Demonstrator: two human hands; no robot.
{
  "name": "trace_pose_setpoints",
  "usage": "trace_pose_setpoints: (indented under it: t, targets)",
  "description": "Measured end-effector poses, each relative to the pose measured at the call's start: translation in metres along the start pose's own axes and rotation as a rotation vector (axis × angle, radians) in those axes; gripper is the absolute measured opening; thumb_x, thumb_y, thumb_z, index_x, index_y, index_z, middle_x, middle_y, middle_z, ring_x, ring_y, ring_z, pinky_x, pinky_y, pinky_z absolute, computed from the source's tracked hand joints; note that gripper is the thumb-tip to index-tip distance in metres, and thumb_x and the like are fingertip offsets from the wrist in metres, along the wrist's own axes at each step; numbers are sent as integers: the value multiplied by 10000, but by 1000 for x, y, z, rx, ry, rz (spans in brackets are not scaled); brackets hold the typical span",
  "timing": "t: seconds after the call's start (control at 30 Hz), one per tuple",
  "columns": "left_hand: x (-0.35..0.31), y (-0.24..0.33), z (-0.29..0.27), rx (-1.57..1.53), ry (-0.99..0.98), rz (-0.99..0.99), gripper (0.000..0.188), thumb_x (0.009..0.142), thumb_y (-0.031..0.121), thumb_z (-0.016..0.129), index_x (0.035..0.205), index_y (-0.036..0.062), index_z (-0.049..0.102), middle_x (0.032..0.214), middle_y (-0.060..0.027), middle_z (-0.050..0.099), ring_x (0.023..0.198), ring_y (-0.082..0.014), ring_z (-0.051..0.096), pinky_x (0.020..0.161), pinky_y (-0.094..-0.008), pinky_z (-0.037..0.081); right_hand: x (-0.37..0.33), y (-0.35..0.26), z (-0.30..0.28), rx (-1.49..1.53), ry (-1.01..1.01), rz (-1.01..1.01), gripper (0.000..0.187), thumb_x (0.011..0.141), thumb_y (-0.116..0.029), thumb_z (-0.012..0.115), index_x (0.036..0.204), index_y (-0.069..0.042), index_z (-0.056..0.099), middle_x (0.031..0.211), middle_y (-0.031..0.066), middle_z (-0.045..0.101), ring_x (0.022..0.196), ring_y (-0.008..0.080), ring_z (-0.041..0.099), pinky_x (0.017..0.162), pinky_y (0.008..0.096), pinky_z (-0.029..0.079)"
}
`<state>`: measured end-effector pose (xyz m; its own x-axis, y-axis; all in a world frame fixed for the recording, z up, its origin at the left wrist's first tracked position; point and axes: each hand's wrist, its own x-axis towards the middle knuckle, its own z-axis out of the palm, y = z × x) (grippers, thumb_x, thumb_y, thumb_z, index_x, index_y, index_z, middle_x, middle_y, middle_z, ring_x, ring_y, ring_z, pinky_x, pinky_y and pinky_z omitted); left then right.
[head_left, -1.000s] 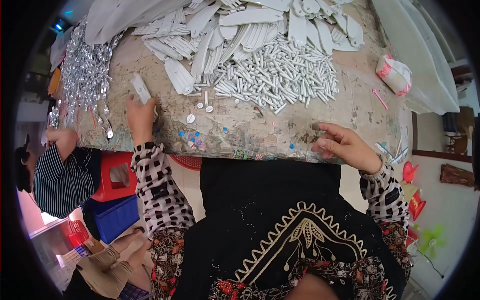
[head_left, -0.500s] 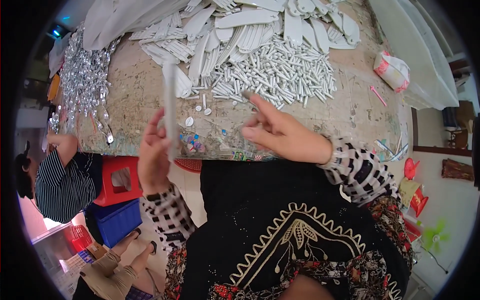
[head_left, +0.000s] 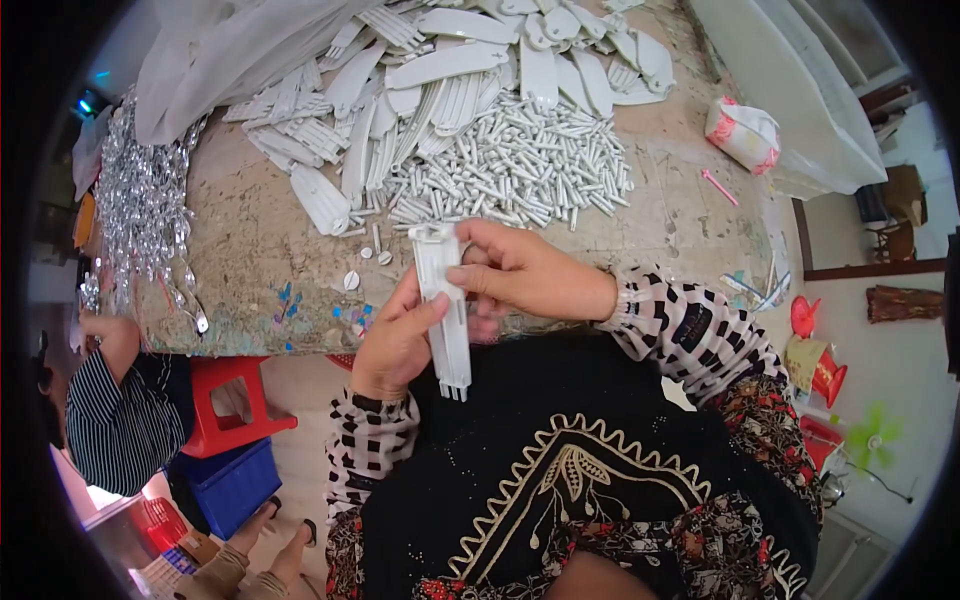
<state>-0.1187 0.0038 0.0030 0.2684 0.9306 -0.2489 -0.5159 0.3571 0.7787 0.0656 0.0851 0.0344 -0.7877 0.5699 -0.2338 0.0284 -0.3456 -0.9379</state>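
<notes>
A long white slotted plastic part (head_left: 449,345) is held upright in front of my chest, its ribbed, grooved face toward me. My left hand (head_left: 388,345) is closed round its middle, thumb lying across the front. At the part's upper right side, my right hand (head_left: 535,272) is closed on the edge with thumb and fingers; whether a small pin is also between them is hidden. Just beyond the hands lies a heap of short white pins (head_left: 530,165). Behind that are piled flat white plastic pieces (head_left: 445,68), some curved, some slotted.
Silvery strips (head_left: 150,210) hang over the table's left side, near a person in a striped top (head_left: 120,410) beside a red stool (head_left: 225,400). Small white discs (head_left: 351,281) lie on the worn tabletop (head_left: 250,220). A tissue pack (head_left: 742,135) and pink stick (head_left: 719,187) lie right.
My left hand has brought the white plastic part rightward and turned its grooved face toward me. My right hand has moved from near the pins to the part's upper end.
</notes>
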Motion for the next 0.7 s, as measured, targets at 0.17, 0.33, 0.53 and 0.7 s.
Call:
trace_pose_setpoints:
  t: [0.17, 0.33, 0.53, 0.7]
  targets:
    - [6, -6, -8, -274, -66, -33, 420, 952, 141, 513, 1347, 105, 375, 1077, -256, 603, 802, -293, 643, 712, -394, 551, 46, -29, -58, -1077, 290, -448, 281, 906, -212, 596, 1123, -35, 572, 885, 128, 623, 728, 257, 630, 621, 338, 506]
    - [4, -2, 8, -417, 46, 29, 455, 930, 194, 553, 1346, 106, 391, 866, -153, 582, 801, -261, 589, 723, -404, 525, 93, -37, -77, -1711, 581, -536, 242, 771, -155, 610, 991, -55, 609, 917, 133, 578, 838, 301, 589, 725, 423, 499]
    - [5, 13, -18, -440, -14, -83, 466, 920, 226, 576, 1335, 55, 453, 768, -72, 506, 711, -210, 502, 694, -361, 463, 91, -59, -80, -1675, 538, -772, 176, 804, -129, 604, 962, -50, 604, 832, 101, 595, 770, 295, 588, 698, 393, 498]
    - [30, 21, -19, -494, 198, 13, 411, 900, 183, 635, 1269, 61, 501, 845, -77, 578, 733, -184, 544, 655, -337, 478, 28, -59, -42, -211, 626, -680, 154, 951, -106, 546, 1076, -16, 542, 907, 85, 622, 750, 180, 623, 692, 281, 513]
